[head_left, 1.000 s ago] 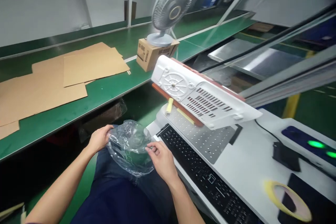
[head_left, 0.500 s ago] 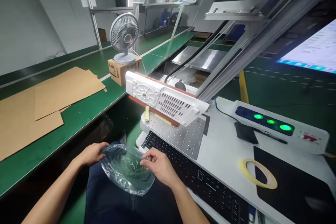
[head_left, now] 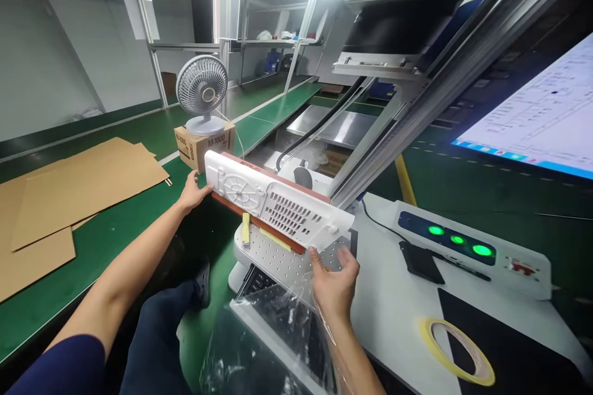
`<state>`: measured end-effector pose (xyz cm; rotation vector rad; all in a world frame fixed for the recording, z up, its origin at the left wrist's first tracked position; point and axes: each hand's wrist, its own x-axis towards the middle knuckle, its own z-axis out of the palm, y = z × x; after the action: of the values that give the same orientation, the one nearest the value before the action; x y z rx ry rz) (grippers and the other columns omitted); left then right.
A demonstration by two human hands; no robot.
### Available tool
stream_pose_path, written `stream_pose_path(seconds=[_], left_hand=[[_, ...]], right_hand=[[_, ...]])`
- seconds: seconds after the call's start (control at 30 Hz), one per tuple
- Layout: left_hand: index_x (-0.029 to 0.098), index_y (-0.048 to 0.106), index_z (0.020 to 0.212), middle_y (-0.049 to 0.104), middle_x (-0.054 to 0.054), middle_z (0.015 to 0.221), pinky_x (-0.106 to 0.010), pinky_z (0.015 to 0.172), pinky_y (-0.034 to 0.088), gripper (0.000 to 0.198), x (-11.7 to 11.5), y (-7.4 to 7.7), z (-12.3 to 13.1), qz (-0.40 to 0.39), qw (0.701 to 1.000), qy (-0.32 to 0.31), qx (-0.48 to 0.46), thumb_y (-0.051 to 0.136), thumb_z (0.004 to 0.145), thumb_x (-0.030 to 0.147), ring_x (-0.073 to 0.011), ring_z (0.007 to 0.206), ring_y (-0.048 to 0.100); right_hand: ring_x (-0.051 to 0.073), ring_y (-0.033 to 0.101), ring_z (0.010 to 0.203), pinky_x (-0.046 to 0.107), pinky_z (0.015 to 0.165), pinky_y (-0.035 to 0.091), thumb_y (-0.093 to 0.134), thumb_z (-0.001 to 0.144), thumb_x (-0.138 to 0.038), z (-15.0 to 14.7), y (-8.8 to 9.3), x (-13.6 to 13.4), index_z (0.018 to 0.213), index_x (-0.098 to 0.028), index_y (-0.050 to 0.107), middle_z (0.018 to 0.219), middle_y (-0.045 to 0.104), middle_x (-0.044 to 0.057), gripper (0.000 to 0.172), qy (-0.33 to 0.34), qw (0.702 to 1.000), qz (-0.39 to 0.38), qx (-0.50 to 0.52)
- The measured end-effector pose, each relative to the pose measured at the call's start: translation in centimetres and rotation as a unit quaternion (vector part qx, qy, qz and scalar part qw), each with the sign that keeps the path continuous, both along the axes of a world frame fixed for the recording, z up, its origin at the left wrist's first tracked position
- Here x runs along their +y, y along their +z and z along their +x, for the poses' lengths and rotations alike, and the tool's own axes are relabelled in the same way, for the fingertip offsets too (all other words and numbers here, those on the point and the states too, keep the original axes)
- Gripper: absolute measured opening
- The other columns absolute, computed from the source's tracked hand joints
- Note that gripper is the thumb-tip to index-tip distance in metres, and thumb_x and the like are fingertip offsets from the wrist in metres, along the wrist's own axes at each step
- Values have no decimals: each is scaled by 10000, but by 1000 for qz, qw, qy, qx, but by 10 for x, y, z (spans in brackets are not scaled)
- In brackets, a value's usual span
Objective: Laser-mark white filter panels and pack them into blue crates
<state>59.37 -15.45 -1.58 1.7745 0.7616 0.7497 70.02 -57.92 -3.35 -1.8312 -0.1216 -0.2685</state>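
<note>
A white plastic panel (head_left: 278, 203) with a round spoked moulding and rows of slots stands tilted in an orange-brown holder (head_left: 259, 226), above a perforated metal plate (head_left: 273, 253). My left hand (head_left: 194, 192) is at the panel's left end, thumb at its edge and fingers apart. Near the lower right corner, my right hand (head_left: 336, 278) has its thumb and fingers spread. A clear plastic bag (head_left: 273, 339) hangs around my right wrist and forearm, over the keyboard (head_left: 259, 284). Yellow tape (head_left: 245, 228) sticks to the holder's front.
A fan (head_left: 202, 92) stands on a cardboard box (head_left: 204, 145). Flat cardboard sheets (head_left: 92, 188) lie on the green bench at left. At right are a tape roll (head_left: 456, 352), a control box with green lights (head_left: 472, 247) and a screen (head_left: 532, 111). A slanted metal column (head_left: 403, 129) rises behind the panel.
Both hands have risen from my lap to the panel's two ends. My left hand has let go of the bag, which now hangs round my right forearm. The view has shifted.
</note>
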Motion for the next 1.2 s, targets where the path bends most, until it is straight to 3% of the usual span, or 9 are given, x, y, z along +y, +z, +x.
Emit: stream_pose_path(seconds=[0.1, 0.23, 0.43, 0.63, 0.83, 1.2], left_hand=[[125, 451, 1586, 558, -278, 1580, -460, 1120, 533, 1021, 17, -2, 35, -23, 997, -49, -48, 955, 779, 498, -366, 1399, 594], [108, 581, 1397, 694, -227, 1395, -428, 1021, 564, 912, 31, -16, 54, -42, 993, -87, -64, 985, 712, 554, -323, 1210, 670], [150, 591, 1312, 708, -186, 1359, -423, 1031, 539, 873, 39, -27, 57, -29, 994, -88, -63, 976, 691, 626, -313, 1199, 660], [163, 589, 1249, 722, -162, 1274, -432, 969, 542, 863, 37, -27, 60, -28, 993, -86, -82, 983, 647, 639, -329, 1148, 677], [164, 593, 1191, 720, -134, 1193, -391, 883, 539, 828, 32, -25, 59, -38, 991, -75, -100, 994, 629, 620, -314, 1094, 669], [157, 620, 1244, 726, -131, 1217, -397, 918, 516, 846, 29, -28, 62, -39, 991, -61, -110, 979, 627, 610, -306, 1091, 663]], right_hand=[[346, 751, 987, 473, 901, 580, 751, 733, -846, 25, -3, 1, 1312, -169, 639, 1333, 731, 233, 898, 28, 998, -51, 1], [373, 756, 909, 485, 879, 558, 609, 797, -888, 44, -13, 5, 1182, -196, 670, 1049, 792, 200, 794, 35, 993, -116, 16], [458, 726, 1081, 532, 912, 532, 481, 808, -859, 59, -22, 12, 1126, -176, 706, 1180, 783, 275, 786, 21, 988, -154, 11], [433, 734, 1010, 491, 820, 541, 508, 773, -868, 63, -21, 13, 1115, -164, 733, 1118, 801, 258, 814, 19, 991, -134, 18], [452, 723, 1075, 515, 881, 530, 481, 765, -885, 66, -24, 11, 1141, -170, 714, 1164, 786, 263, 841, 16, 990, -137, 2], [474, 726, 1076, 537, 884, 544, 504, 797, -820, 60, -25, 10, 1121, -145, 727, 1139, 789, 285, 781, 1, 989, -150, -10]])
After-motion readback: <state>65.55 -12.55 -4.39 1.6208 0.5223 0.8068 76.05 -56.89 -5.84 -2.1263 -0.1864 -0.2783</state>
